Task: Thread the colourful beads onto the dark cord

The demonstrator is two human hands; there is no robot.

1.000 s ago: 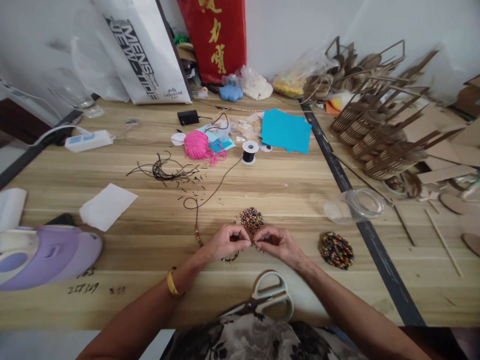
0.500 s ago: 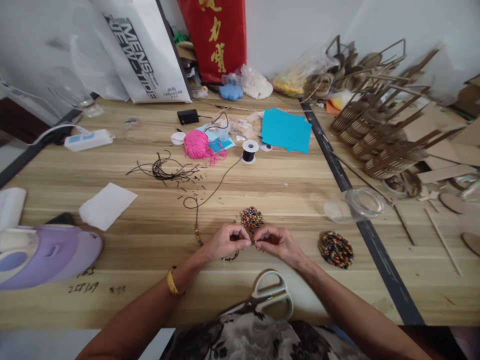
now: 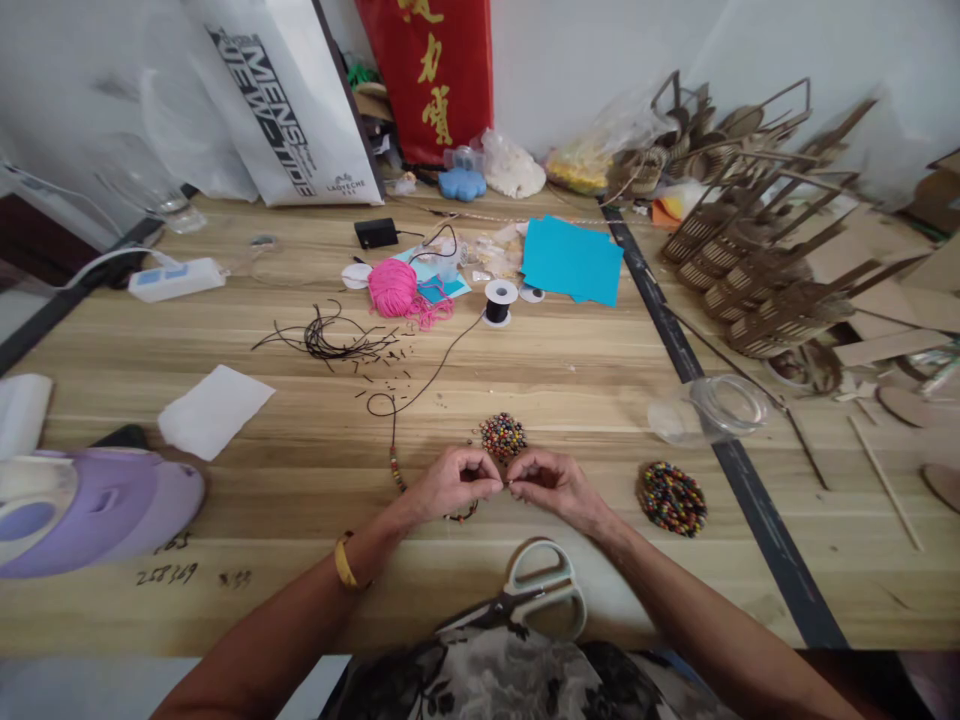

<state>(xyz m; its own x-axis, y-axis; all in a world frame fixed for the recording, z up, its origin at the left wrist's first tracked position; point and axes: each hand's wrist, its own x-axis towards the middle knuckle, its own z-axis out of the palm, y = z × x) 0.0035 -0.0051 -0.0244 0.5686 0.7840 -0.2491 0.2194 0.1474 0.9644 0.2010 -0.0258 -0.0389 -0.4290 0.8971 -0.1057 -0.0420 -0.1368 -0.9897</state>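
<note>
My left hand (image 3: 453, 483) is closed in a pinch on the black cord, whose tip points toward my other hand. Facing it almost fingertip to fingertip, my right hand (image 3: 556, 486) pinches a tiny bead (image 3: 511, 484). Just beyond my fingers lies a small pile of mixed-colour beads (image 3: 503, 435). Strung beads (image 3: 395, 466) sit on the cord left of my left hand, and more of the strand shows below that wrist. From there the thin cord (image 3: 441, 368) loops back to a white spool (image 3: 498, 305) wound with black.
Scissors (image 3: 546, 588) lie near the front edge by my body. To the right is a coil of colourful beads (image 3: 673, 499). Cut black cords (image 3: 330, 335), pink yarn (image 3: 392, 287) and blue sheets (image 3: 572, 262) lie farther back. A purple-and-white device (image 3: 112, 505) stands at left.
</note>
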